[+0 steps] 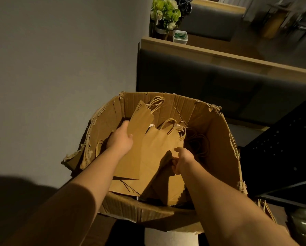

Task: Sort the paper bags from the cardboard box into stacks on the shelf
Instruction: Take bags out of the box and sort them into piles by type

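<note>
Both hands are inside the box (217, 139), an open-topped cardboard carton with torn, ragged rims and a flap hanging off its left side.

Left hand (121, 138): thumb on the face of a flat bag (141, 125), fingers curled behind its left edge, clamped on it. This bag is tilted up; its long axis runs from near-left to far-right, and its twisted handles (155, 102) point to the far wall of the box.

Right hand (182, 161): fingers curled and pinching the right edge of a second bag (157, 150), near its lower end. This bag lies flatter, partly under the first, long axis roughly parallel to it, with its handles (175, 128) pointing away toward the far-right corner.

More flat bags (129, 187) lie beneath, against the near wall; loose handles show in the dark right part of the box.

Room: the right half of the box interior is open down to the loose handles. The left wall stands close beside the left hand. Above the rim nothing overhangs.

Surroundings: a grey wall (51, 59) on the left; beyond the box a dark bench back with a wooden ledge (219, 54) carrying a flower pot (166, 13) and a small white tub (180, 36).
</note>
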### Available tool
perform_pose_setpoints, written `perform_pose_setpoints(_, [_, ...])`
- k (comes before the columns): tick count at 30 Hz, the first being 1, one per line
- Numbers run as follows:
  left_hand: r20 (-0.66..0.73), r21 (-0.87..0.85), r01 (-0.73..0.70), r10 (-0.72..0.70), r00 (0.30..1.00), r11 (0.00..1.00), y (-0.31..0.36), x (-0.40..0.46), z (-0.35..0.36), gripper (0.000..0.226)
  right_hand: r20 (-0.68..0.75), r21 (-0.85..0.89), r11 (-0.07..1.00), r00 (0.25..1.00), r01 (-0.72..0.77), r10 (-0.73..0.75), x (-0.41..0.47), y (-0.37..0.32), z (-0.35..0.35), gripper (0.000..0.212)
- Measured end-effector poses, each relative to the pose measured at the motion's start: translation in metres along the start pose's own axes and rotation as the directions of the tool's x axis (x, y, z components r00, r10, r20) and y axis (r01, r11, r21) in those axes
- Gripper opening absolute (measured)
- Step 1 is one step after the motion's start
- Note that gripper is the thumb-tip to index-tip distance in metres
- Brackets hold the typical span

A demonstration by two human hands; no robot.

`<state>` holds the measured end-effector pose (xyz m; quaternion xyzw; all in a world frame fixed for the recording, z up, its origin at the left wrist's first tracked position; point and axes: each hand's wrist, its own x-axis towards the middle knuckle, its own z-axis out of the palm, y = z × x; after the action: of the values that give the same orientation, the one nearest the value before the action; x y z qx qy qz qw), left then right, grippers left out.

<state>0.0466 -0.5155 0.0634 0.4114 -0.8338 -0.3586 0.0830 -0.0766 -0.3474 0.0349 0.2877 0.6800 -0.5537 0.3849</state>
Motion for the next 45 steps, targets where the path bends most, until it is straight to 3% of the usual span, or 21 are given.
perform_pose_setpoints(3, [0.025,-0.023,-0.001,0.002,1.000,1.000,-0.001,0.002,0.002,0.037,0.095,0.011,0.999,0.995,0.032,-0.033,0.007,0.002,0.002,0.039])
perform_pose_setpoints(6, [0.070,-0.085,-0.009,0.015,0.997,0.996,-0.001,0.003,0.003,0.036,0.267,-0.125,0.992,0.963,0.009,0.025,0.004,0.006,0.008,0.041])
perform_pose_setpoints(9, [0.083,-0.135,0.022,-0.011,0.996,0.991,-0.002,0.004,0.003,0.038,0.285,-0.200,0.976,0.958,0.088,-0.028,0.008,0.014,0.014,0.036])
perform_pose_setpoints(12, [0.012,-0.126,0.047,-0.046,0.999,0.991,-0.003,0.003,0.001,0.041,0.242,-0.233,0.950,0.959,0.206,-0.148,0.006,0.008,0.010,0.031])
perform_pose_setpoints(17, [-0.144,-0.028,0.062,-0.065,0.987,0.998,-0.004,0.001,-0.006,0.044,0.324,-0.283,0.880,0.902,0.382,-0.287,-0.009,-0.019,-0.015,0.032])
perform_pose_setpoints(20, [-0.184,-0.023,0.077,-0.079,0.980,0.997,-0.007,0.002,-0.007,0.047,0.355,-0.156,0.875,0.852,0.459,-0.384,-0.017,-0.027,-0.039,0.036])
perform_pose_setpoints(24, [-0.115,-0.068,0.057,-0.065,0.991,0.996,-0.004,-0.003,-0.004,0.043,0.429,0.093,0.922,0.821,0.375,-0.377,-0.024,-0.028,-0.061,0.032])
perform_pose_setpoints(30, [-0.066,0.010,0.002,-0.001,0.998,1.000,0.002,-0.015,0.000,0.038,0.470,0.184,0.917,0.788,0.353,-0.397,-0.038,-0.028,-0.059,0.034])
perform_pose_setpoints(33, [0.032,-0.187,-0.021,0.028,0.999,0.982,0.011,-0.020,0.002,0.040,0.479,0.235,0.912,0.776,0.337,-0.410,-0.049,-0.032,-0.060,0.034])
perform_pose_setpoints(36, [0.153,-0.437,-0.001,0.075,0.985,0.899,0.024,-0.025,0.003,0.052,0.447,0.259,0.906,0.790,0.335,-0.419,-0.056,-0.032,-0.059,0.032])
perform_pose_setpoints(40, [0.170,-0.576,0.009,0.108,0.980,0.817,0.042,-0.032,0.002,0.053,0.385,0.300,0.884,0.803,0.357,-0.455,-0.060,-0.028,-0.057,0.033])
perform_pose_setpoints(45, [0.209,-0.594,-0.027,0.186,0.960,0.804,0.067,-0.046,0.005,0.075,0.398,0.175,0.811,0.713,0.558,-0.577,-0.067,-0.022,-0.047,0.050])
